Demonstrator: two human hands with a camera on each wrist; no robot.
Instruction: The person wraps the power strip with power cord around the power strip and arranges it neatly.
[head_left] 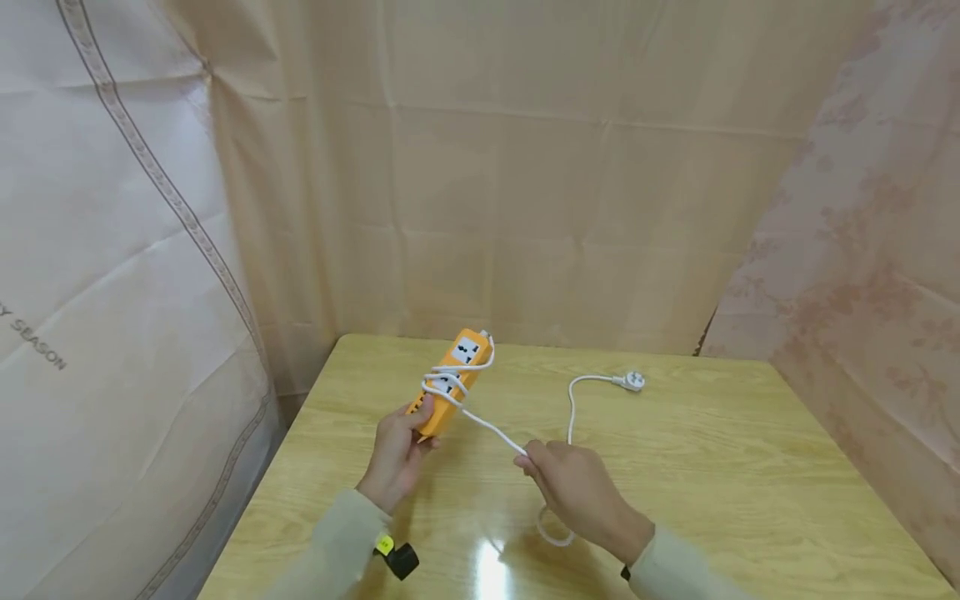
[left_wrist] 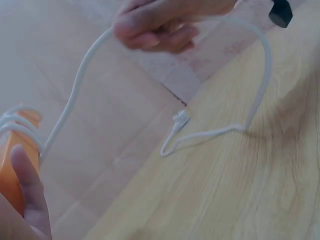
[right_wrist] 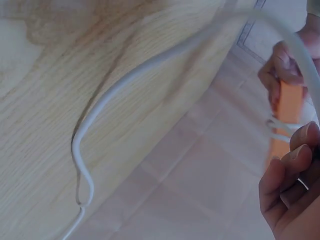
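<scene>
My left hand grips the lower end of an orange power strip with white socket faces, held tilted above the table. Its white cord leaves the far end and is wound around the middle of the strip. From there the cord runs taut to my right hand, which pinches it between thumb and curled fingers. Past that hand the cord loops down and back over the table to a white plug. In the left wrist view the plug lies near the table edge.
The wooden table spreads under both hands, with a bright reflection at its front. Beige curtain cloth hangs behind it. A pale sheet hangs at the left and a flowered one at the right.
</scene>
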